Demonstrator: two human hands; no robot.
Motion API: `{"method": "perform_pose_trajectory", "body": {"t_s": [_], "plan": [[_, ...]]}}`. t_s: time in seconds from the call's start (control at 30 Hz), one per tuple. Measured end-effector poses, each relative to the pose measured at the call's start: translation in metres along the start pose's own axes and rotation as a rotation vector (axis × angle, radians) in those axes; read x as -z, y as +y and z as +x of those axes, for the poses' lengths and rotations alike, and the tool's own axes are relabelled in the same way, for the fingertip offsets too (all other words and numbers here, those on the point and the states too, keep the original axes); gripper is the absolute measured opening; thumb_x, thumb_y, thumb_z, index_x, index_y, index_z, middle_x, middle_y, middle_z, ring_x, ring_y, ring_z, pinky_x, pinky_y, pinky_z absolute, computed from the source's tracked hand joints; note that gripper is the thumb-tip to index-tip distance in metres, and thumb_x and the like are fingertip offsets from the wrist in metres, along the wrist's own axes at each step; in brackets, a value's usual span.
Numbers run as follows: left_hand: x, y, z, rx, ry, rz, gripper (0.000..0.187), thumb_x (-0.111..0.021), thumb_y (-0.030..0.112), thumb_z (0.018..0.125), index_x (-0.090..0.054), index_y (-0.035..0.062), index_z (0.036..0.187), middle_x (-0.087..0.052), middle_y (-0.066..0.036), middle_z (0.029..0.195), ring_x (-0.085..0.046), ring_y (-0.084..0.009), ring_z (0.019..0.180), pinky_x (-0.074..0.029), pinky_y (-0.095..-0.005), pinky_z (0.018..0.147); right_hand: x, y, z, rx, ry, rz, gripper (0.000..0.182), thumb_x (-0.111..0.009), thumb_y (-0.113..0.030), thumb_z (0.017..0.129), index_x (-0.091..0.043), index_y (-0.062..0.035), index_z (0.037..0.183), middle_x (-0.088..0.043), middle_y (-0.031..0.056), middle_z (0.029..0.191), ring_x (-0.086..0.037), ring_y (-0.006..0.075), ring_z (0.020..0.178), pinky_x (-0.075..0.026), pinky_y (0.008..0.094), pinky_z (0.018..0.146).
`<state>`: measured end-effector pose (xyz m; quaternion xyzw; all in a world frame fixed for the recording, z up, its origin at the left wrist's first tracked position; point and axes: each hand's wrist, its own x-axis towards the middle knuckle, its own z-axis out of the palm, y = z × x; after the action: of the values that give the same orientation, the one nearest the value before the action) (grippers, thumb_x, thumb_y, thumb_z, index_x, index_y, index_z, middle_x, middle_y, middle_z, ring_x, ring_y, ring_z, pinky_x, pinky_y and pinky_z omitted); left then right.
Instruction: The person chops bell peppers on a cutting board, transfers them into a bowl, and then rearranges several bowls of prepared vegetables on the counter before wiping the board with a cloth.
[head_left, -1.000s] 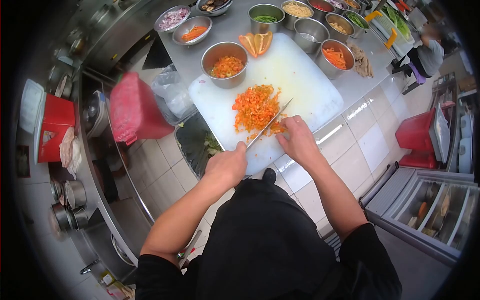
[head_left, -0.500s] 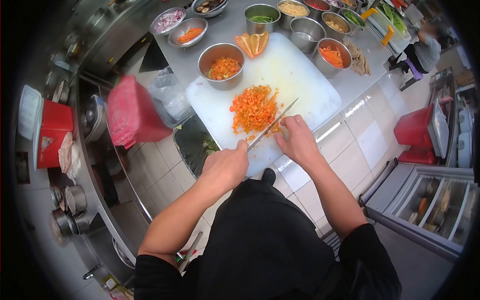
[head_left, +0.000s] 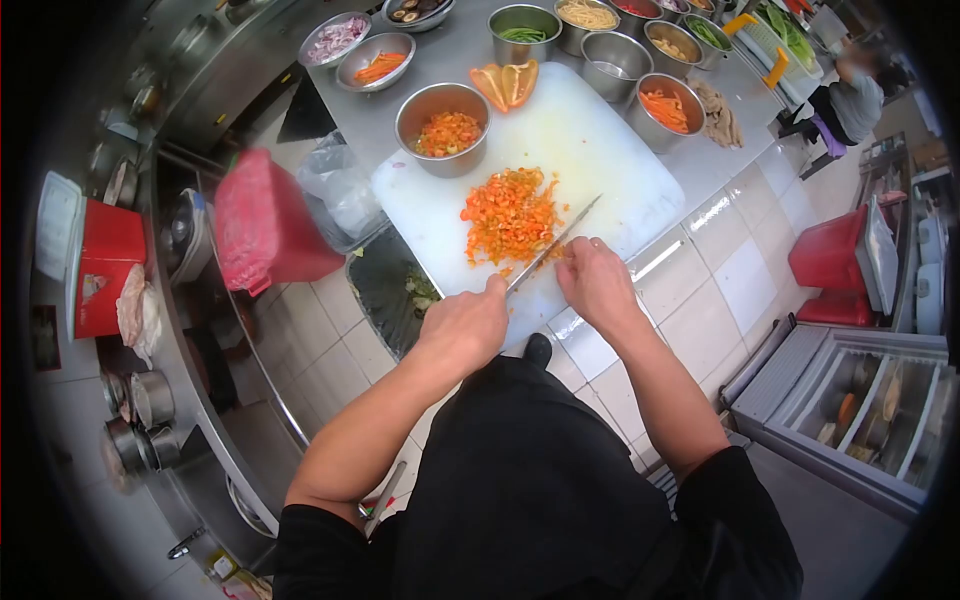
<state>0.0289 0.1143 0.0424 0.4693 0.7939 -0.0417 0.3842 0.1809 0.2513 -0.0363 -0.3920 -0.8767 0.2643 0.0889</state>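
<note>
My left hand (head_left: pixel 465 325) is closed round the handle of a knife (head_left: pixel 555 243), whose blade points up and right over a white cutting board (head_left: pixel 620 170). My right hand (head_left: pixel 597 282) has its fingers drawn together by the blade's right side; whatever they press on is hidden. Left of the blade lies a heap of diced orange pepper (head_left: pixel 510 215). A metal bowl (head_left: pixel 443 130) with more diced pieces stands on the board's upper left. Beside it lies an uncut orange pepper piece (head_left: pixel 506 86).
Metal bowls of cut vegetables, one holding carrot strips (head_left: pixel 664 110), stand behind the board. A red bin (head_left: pixel 270 225) and a black-lined bin (head_left: pixel 385 290) are at the left. An open-topped chilled unit (head_left: pixel 850 400) stands right. Another person (head_left: pixel 850 105) is at the upper right.
My left hand has shifted slightly right and up with the knife. The fingers of my right hand have drawn in closer together near the blade.
</note>
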Motion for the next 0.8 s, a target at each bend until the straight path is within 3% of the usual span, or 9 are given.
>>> {"method": "perform_pose_trajectory", "body": {"t_s": [0.13,0.27,0.37,0.47,0.57,0.67,0.77,0.8], "plan": [[-0.017,-0.008,0.009,-0.022,-0.035,0.004,0.035,-0.046,0.027,0.102,-0.050,0.0032,0.128,-0.072,-0.028,0.095,-0.070,-0.0450,0.094,-0.052,-0.0568,0.084,-0.001,0.008,-0.002,0.000,-0.021,0.020,0.013,-0.063,-0.011,0.091,-0.064,-0.0017,0.099,-0.065,0.0226,0.098,-0.067,0.0428,0.089,-0.055,0.0512,0.077],[-0.013,-0.008,0.022,-0.035,0.054,0.011,0.034,-0.047,0.027,0.103,-0.050,0.0023,0.125,-0.071,-0.028,0.093,-0.069,-0.0467,0.092,-0.052,-0.0565,0.084,-0.009,0.005,0.007,0.052,0.037,0.030,0.013,-0.065,-0.012,0.090,-0.064,-0.0024,0.099,-0.065,0.0210,0.096,-0.066,0.0426,0.089,-0.055,0.0500,0.078],[0.013,-0.012,0.005,0.013,0.075,-0.025,0.033,-0.046,0.026,0.103,-0.048,0.0006,0.123,-0.071,-0.029,0.093,-0.069,-0.0470,0.092,-0.052,-0.0564,0.085,-0.006,-0.003,0.010,0.136,0.156,0.098,0.020,-0.072,-0.014,0.087,-0.067,-0.0063,0.105,-0.065,0.0164,0.102,-0.066,0.0400,0.091,-0.055,0.0490,0.078],[0.020,-0.017,-0.003,0.068,0.096,-0.044,0.032,-0.043,0.023,0.102,-0.047,-0.0010,0.123,-0.072,-0.029,0.093,-0.070,-0.0465,0.093,-0.053,-0.0561,0.085,-0.008,0.005,0.018,0.387,0.158,0.102,0.021,-0.069,-0.016,0.088,-0.066,-0.0074,0.107,-0.061,0.0186,0.108,-0.066,0.0390,0.094,-0.055,0.0486,0.079],[0.017,-0.018,0.000,0.057,0.139,-0.077,0.032,-0.043,0.024,0.103,-0.045,-0.0013,0.123,-0.071,-0.030,0.091,-0.070,-0.0480,0.091,-0.052,-0.0570,0.085,-0.007,-0.010,0.023,0.105,-0.077,-0.017,0.030,-0.070,-0.014,0.087,-0.066,-0.0073,0.116,-0.059,0.0183,0.115,-0.064,0.0372,0.100,-0.055,0.0475,0.084],[0.019,-0.013,-0.005,0.032,0.175,-0.125,0.031,-0.044,0.023,0.103,-0.045,-0.0019,0.121,-0.070,-0.031,0.087,-0.069,-0.0494,0.088,-0.052,-0.0580,0.084,0.000,-0.021,0.021,-0.031,0.013,0.067,0.028,-0.068,-0.011,0.087,-0.067,-0.0063,0.115,-0.061,0.0164,0.114,-0.062,0.0367,0.103,-0.054,0.0465,0.088],[0.014,-0.016,-0.004,0.017,0.220,-0.178,0.029,-0.044,0.022,0.103,-0.044,-0.0018,0.118,-0.068,-0.033,0.085,-0.067,-0.0517,0.085,-0.050,-0.0597,0.082,-0.010,0.010,0.063,0.245,0.250,-0.009,0.026,-0.066,-0.011,0.087,-0.068,-0.0071,0.113,-0.061,0.0151,0.113,-0.061,0.0370,0.103,-0.053,0.0457,0.091],[0.012,-0.016,0.000,0.027,0.234,-0.202,0.027,-0.045,0.022,0.103,-0.044,-0.0012,0.116,-0.067,-0.034,0.085,-0.065,-0.0535,0.084,-0.049,-0.0605,0.081,-0.007,0.015,0.077,0.400,0.294,-0.031,0.020,-0.065,-0.010,0.087,-0.069,-0.0064,0.106,-0.063,0.0133,0.110,-0.061,0.0373,0.101,-0.053,0.0466,0.090]]}}
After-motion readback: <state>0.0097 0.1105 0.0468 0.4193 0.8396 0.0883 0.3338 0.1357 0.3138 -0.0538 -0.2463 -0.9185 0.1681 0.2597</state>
